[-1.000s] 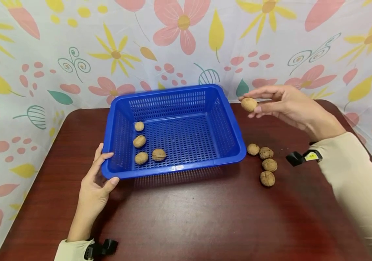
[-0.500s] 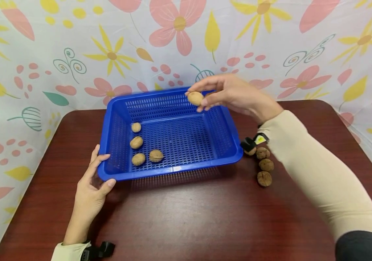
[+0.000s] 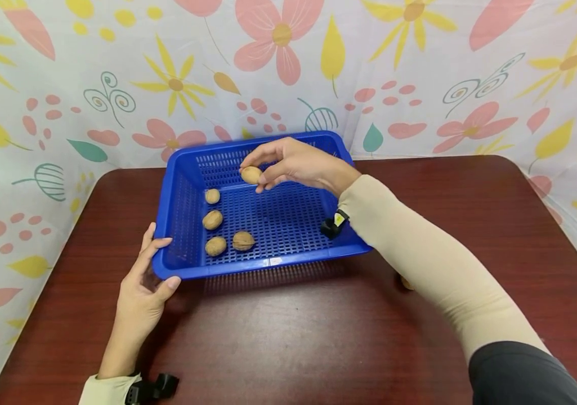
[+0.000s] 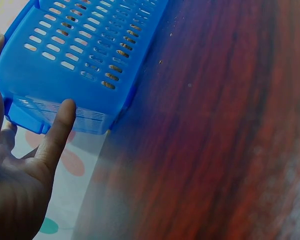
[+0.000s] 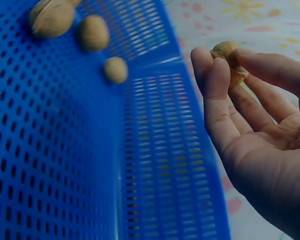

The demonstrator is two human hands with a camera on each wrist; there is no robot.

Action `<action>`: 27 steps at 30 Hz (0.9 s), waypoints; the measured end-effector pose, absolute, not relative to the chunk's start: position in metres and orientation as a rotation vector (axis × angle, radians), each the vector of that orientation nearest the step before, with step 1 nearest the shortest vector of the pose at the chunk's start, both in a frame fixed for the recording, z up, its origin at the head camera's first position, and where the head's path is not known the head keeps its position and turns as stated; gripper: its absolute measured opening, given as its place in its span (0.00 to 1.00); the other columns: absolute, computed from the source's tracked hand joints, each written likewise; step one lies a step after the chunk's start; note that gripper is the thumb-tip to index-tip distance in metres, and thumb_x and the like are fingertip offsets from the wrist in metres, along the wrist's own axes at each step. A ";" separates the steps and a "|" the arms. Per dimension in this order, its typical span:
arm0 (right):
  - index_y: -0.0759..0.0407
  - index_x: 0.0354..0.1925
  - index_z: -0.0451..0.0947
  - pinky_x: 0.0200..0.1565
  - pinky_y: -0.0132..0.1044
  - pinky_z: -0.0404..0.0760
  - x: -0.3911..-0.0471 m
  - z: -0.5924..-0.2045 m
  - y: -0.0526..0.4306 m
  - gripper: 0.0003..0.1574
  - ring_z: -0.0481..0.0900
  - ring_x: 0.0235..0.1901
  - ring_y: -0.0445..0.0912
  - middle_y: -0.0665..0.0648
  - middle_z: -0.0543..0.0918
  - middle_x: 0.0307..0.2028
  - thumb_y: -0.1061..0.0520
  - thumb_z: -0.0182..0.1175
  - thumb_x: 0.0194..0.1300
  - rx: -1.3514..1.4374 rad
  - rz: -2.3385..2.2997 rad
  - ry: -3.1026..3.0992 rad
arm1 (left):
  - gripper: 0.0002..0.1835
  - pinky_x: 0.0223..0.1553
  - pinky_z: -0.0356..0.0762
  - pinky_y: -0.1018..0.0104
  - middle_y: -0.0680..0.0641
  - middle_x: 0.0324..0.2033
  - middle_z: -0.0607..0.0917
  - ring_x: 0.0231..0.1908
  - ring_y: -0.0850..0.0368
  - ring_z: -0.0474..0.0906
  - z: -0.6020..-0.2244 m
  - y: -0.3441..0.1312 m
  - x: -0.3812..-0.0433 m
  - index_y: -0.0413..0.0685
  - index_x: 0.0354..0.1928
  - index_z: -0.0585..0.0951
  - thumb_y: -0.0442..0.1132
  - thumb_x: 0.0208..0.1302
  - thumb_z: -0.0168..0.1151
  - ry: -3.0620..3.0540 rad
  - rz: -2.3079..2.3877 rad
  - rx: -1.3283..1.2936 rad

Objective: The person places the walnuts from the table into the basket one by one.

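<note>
In the head view a blue plastic basket [image 3: 288, 260] with slotted walls stands on the table. My left hand [image 3: 138, 301] grips its near left corner, thumb at the front rim and fingers over the left side. The left wrist view catches a finger [image 4: 60, 127] against the slotted wall. Over the back part of the basket, my right hand [image 3: 300, 163] pinches a walnut [image 3: 250, 175] between thumb and fingertips. Several walnuts lie on the basket floor at the left, among them a front one [image 3: 243, 241] and a back one [image 3: 212, 196].
A dark reddish wooden table [image 3: 288, 337] carries everything, with a flower-printed cloth [image 3: 399, 67] hanging behind it. Beneath the right forearm a walnut [image 3: 406, 283] peeks out on the table. The right sleeve [image 3: 420, 253] crosses the basket's right side.
My right hand has carried the walnut leftward from right of the basket to over its inside. Its forearm now hides most of the walnuts on the table. My left hand keeps its hold.
</note>
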State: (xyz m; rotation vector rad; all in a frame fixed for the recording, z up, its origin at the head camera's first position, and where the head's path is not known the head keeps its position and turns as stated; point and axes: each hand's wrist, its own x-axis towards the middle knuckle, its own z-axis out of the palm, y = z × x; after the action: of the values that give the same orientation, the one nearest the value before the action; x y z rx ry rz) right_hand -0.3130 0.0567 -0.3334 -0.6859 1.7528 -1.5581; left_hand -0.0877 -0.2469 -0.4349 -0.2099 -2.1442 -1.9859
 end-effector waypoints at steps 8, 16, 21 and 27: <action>0.65 0.65 0.78 0.64 0.58 0.79 -0.316 -0.346 0.031 0.25 0.89 0.43 0.52 0.61 0.82 0.60 0.72 0.59 0.71 -0.674 -1.428 1.749 | 0.32 0.55 0.80 0.78 0.46 0.85 0.49 0.65 0.64 0.75 -0.434 -0.247 -0.088 0.36 0.72 0.71 0.23 0.67 0.65 -2.156 -1.979 -0.186; 0.66 0.64 0.78 0.67 0.60 0.76 -0.321 -0.361 0.017 0.24 0.88 0.45 0.53 0.59 0.76 0.70 0.73 0.57 0.73 -0.660 -1.338 1.688 | 0.31 0.56 0.79 0.78 0.44 0.85 0.48 0.66 0.64 0.74 -0.433 -0.246 -0.088 0.34 0.72 0.71 0.23 0.67 0.64 -2.134 -1.999 -0.198; 0.66 0.63 0.79 0.64 0.55 0.81 -0.323 -0.372 0.011 0.23 0.88 0.50 0.58 0.59 0.74 0.72 0.73 0.58 0.72 -0.654 -1.262 1.682 | 0.31 0.56 0.79 0.78 0.43 0.85 0.47 0.67 0.64 0.73 -0.433 -0.247 -0.089 0.35 0.72 0.71 0.22 0.67 0.64 -2.141 -1.994 -0.192; 0.64 0.62 0.80 0.58 0.48 0.85 -0.324 -0.382 0.007 0.24 0.88 0.50 0.57 0.60 0.72 0.74 0.74 0.58 0.71 -0.647 -1.160 1.729 | 0.31 0.57 0.79 0.78 0.46 0.85 0.48 0.67 0.64 0.73 -0.434 -0.247 -0.089 0.36 0.72 0.71 0.23 0.67 0.64 -2.146 -1.995 -0.184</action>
State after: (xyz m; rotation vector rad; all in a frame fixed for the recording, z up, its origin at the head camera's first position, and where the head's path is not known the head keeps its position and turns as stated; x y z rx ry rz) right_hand -0.3237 0.0066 -0.3824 -0.6474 1.7289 -1.1595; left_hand -0.0887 -0.2467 -0.4336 -0.1842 -2.1459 -1.9954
